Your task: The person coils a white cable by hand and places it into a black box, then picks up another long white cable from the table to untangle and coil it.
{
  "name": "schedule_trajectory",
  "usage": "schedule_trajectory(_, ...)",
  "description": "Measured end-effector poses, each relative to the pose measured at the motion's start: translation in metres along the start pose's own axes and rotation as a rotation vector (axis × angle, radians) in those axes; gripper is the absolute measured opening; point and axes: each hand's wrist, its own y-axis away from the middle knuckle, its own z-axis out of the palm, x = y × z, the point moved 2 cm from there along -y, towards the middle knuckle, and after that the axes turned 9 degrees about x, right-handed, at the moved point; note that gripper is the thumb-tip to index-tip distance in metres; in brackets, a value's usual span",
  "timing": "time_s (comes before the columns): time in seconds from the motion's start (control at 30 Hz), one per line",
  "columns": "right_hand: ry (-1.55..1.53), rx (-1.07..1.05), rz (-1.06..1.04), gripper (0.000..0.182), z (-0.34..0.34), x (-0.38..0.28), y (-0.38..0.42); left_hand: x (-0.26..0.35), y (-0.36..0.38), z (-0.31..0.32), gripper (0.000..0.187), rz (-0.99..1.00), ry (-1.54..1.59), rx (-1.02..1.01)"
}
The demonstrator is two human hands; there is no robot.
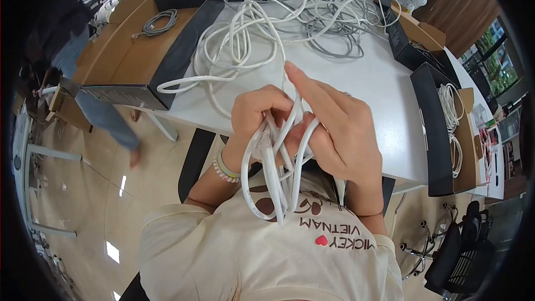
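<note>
In front of my chest, my left hand (262, 112) is closed around a bundle of looped white cable (270, 173), whose loops hang down over my shirt. My right hand (341, 128) is close beside it on the right, index finger stretched forward along the cable and the thumb bent in by a strand. The right hand's other fingertips are partly hidden behind the strands. From between my hands one strand runs up to a loose pile of white cable (239, 39) on the white table (384, 128). Grey cable (340, 44) lies tangled with that pile.
A black-and-brown open box (161, 64) at the left holds a coiled grey cable (160, 22). At the right, another open box (437, 134) contains coiled white cables (452, 125). A person's leg (108, 117) shows at the left. A black office chair (462, 251) stands lower right.
</note>
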Motion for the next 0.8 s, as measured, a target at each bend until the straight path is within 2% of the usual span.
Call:
schedule_trajectory(0.07, -0.041, -0.039, 0.061, 0.05, 0.0, 0.001, 0.001, -0.007, 0.003, 0.005, 0.038, 0.043, 0.056, 0.056)
schedule_trajectory(0.1, -0.036, -0.093, 0.133, 0.056, 0.001, -0.001, 0.002, -0.007, 0.003, 0.005, 0.041, 0.088, 0.108, 0.112)
schedule_trajectory(0.17, -0.035, -0.147, 0.207, 0.061, 0.004, -0.002, 0.003, 0.002, -0.003, -0.003, 0.039, 0.049, 0.088, 0.057)
schedule_trajectory(0.23, -0.068, -0.166, 0.237, 0.062, 0.006, -0.003, 0.005, 0.012, -0.012, -0.007, 0.033, 0.249, -0.1, -0.183)
schedule_trajectory(0.3, -0.07, -0.151, 0.254, 0.062, 0.009, 0.001, 0.008, 0.02, -0.007, -0.006, 0.032, 0.188, -0.155, -0.196)
schedule_trajectory(0.4, -0.111, -0.124, 0.272, 0.057, 0.014, 0.009, 0.011, 0.018, -0.001, -0.004, 0.037, 0.148, -0.13, -0.078)
schedule_trajectory(0.47, -0.154, -0.11, 0.27, 0.054, 0.015, 0.011, 0.013, 0.017, -0.001, -0.005, 0.027, 0.187, -0.184, -0.138)
schedule_trajectory(0.57, -0.218, -0.134, 0.382, 0.055, 0.013, 0.014, 0.015, 0.016, -0.008, -0.008, 0.029, 0.254, -0.109, -0.241)
schedule_trajectory(0.63, -0.257, -0.089, 0.518, 0.055, 0.011, 0.018, 0.016, 0.015, -0.005, -0.01, 0.028, 0.219, -0.036, -0.223)
schedule_trajectory(0.67, -0.254, -0.086, 0.518, 0.055, 0.008, 0.018, 0.016, 0.018, -0.007, -0.011, 0.027, 0.224, -0.021, -0.269)
schedule_trajectory(0.7, -0.169, -0.043, 0.537, 0.056, 0.004, 0.019, 0.017, 0.019, -0.008, -0.01, 0.026, 0.228, -0.007, -0.316)
schedule_trajectory(0.73, -0.083, -0.001, 0.555, 0.056, 0.001, 0.02, 0.017, 0.018, -0.007, -0.006, 0.028, 0.326, -0.057, -0.274)
schedule_trajectory(0.8, -0.059, 0.051, 0.561, 0.057, -0.001, 0.022, 0.02, 0.021, -0.009, 0.0, 0.034, 0.3, -0.089, -0.269)
